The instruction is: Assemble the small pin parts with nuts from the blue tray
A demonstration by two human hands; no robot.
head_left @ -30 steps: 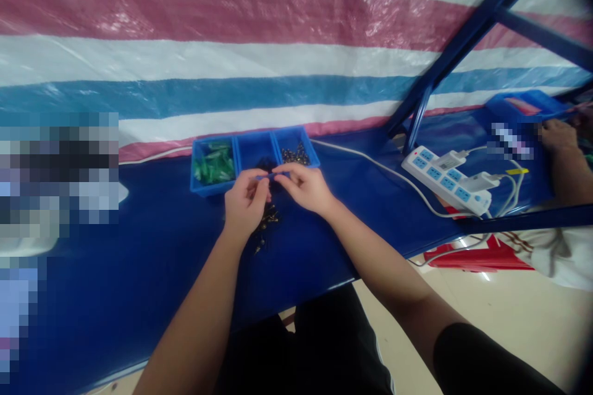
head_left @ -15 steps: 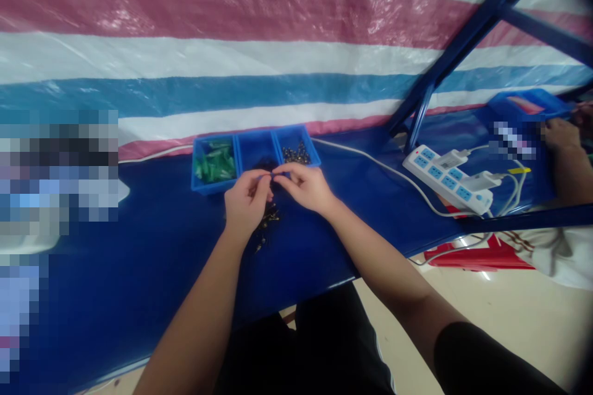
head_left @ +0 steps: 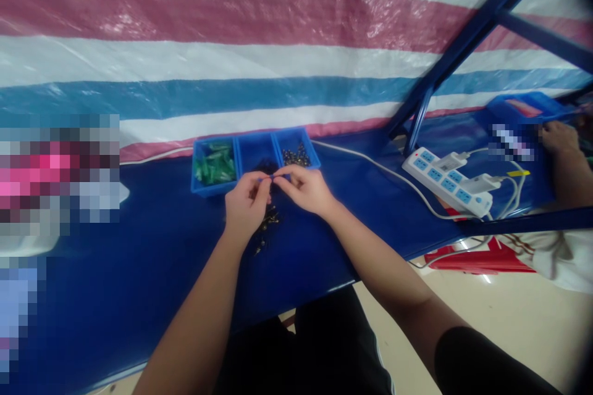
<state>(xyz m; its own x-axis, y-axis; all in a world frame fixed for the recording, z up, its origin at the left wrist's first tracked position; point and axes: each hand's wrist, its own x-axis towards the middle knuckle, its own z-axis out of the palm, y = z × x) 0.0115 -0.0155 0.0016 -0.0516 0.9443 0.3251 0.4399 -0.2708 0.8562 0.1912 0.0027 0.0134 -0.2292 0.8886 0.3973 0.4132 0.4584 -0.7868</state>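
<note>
My left hand (head_left: pixel 247 200) and my right hand (head_left: pixel 303 188) meet fingertip to fingertip just in front of a blue three-compartment tray (head_left: pixel 214 188). Both are closed in a pinch; what sits between the fingertips is too small to make out. Green translucent pieces (head_left: pixel 216 163) fill the tray's left compartment. Dark small parts (head_left: pixel 266 166) lie in the middle one, partly hidden by my fingers. Small brass-coloured metal pieces (head_left: pixel 296 155) are in the right one. Below my hands, a loose heap of small dark and brassy parts (head_left: pixel 269 217) rests on the blue table, partly covered by my left hand.
A white power strip (head_left: pixel 447 182) with plugged-in chargers stands to the right, its cable (head_left: pixel 370 160) running behind the tray. A blue metal frame (head_left: pixel 445 49) rises there. Farther right are another blue tray (head_left: pixel 532 105) and another person's hand (head_left: pixel 560 136). The left side is pixelated.
My hands stay pinched together in nearly the same place, a touch lower in the picture. The pixelated area at the left now shows pink.
</note>
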